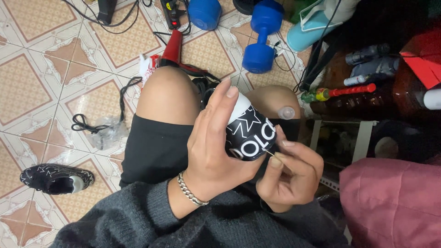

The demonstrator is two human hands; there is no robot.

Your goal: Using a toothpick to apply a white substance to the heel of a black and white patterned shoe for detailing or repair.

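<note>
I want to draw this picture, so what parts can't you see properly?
- Black shoe, head view: the left hand covers most of it.
- Thin stick: its lower end is hidden inside the right hand, and it is too small to tell what it is.
- Second shoe on the floor: its inside is too dark to see.
- Blue dumbbell: the top edge cuts it off.

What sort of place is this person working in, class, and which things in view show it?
Probably a room in a home, used for odd jobs: a patterned tiled floor, blue dumbbells and a power strip with loose cables. The left hand grips a black shoe; the right hand holds a thin stick.
</note>
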